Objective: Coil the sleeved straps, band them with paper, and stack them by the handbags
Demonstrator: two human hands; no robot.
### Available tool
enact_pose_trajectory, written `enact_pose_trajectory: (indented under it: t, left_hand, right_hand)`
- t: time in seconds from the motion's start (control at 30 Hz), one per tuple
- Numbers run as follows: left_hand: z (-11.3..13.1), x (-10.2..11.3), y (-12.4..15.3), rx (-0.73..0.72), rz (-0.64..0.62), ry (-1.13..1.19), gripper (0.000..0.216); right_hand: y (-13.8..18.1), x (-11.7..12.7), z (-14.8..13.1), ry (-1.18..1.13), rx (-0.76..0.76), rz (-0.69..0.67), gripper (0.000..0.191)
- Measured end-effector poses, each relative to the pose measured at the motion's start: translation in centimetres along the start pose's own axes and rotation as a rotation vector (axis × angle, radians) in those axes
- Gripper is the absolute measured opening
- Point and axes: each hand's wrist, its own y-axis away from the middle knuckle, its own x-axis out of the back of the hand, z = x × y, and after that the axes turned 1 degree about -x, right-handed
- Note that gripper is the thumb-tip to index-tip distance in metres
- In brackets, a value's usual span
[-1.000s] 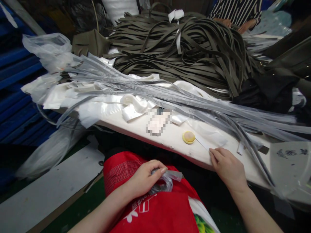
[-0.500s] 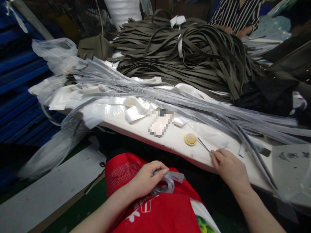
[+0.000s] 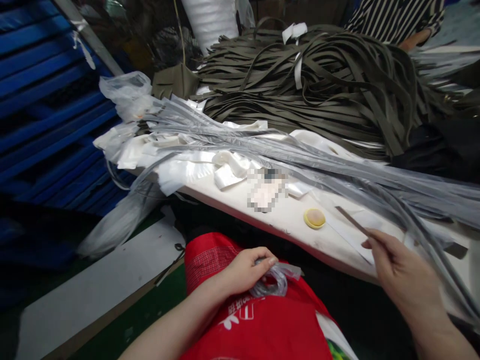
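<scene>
My left hand (image 3: 255, 270) lies over my lap with its fingers curled round a coil of translucent plastic strip (image 3: 275, 281). One loose end of the coil points to the right. My right hand (image 3: 397, 265), above the white table's front edge, pinches a thin, flat, dark strip (image 3: 352, 221) whose free end points up and left. The exact kind of that strip is unclear. To its left on the table sits a small round yellow dish (image 3: 314, 218) with a pale, beige middle. A red apron (image 3: 262, 325) covers my lap.
Long grey plastic-wrapped strips (image 3: 318, 162) run across the white table (image 3: 240, 205). Behind them lies a big heap of dark olive straps (image 3: 318, 85). A blurred-out item (image 3: 266, 192) and white ribbon (image 3: 228, 167) lie near the front. A person in a striped top (image 3: 393, 20) is beyond.
The view has swung left. My right hand has lifted from beside the yellow dish and turned the thin strip upward. My left hand stays on the coil.
</scene>
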Motion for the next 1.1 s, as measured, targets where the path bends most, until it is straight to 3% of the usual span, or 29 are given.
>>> enact_pose_trajectory:
  t: [0.1, 0.2, 0.37, 0.47, 0.57, 0.77, 0.93, 1.1]
  left_hand:
    - [-0.6, -0.4, -0.4, 0.078, -0.006, 0.071, 0.042]
    - [-1.4, -0.7, -0.8, 0.129, 0.007, 0.104, 0.047]
    - [-2.2, -0.8, -1.1, 0.135, 0.039, 0.152, 0.051]
    - [-2.4, -0.8, -1.0, 0.128, 0.028, 0.161, 0.054]
    - [-2.3, -0.7, -0.9, 0.135, 0.018, 0.153, 0.054]
    - [-1.7, -0.5, -0.5, 0.095, 0.015, 0.039, 0.052]
    - [-1.5, -0.3, -0.1, 0.079, 0.033, -0.027, 0.049]
    - [-1.5, -0.2, 0.0, 0.000, 0.061, 0.016, 0.034]
  right_hand:
    - [0.8, 0.9, -2.4, -0.349, 0.089, -0.224, 0.037]
    - [1.8, 0.5, -5.1, -0.525, 0.130, -0.372, 0.035]
    - [2.5, 0.1, -8.7, -0.627, 0.147, -0.592, 0.023]
    - [2.3, 0.7, -10.1, -0.596, 0.194, -0.688, 0.026]
    - [2.2, 0.9, -11.1, -0.413, 0.308, -0.686, 0.028]
    - [2.3, -0.5, -14.4, -0.019, 0.526, -0.512, 0.010]
    - [1.9, -1.6, -17.3, 0.085, 0.582, -0.555, 0.015]
    - [1.9, -2.2, -17.2, 0.116, 0.530, -0.597, 0.011]
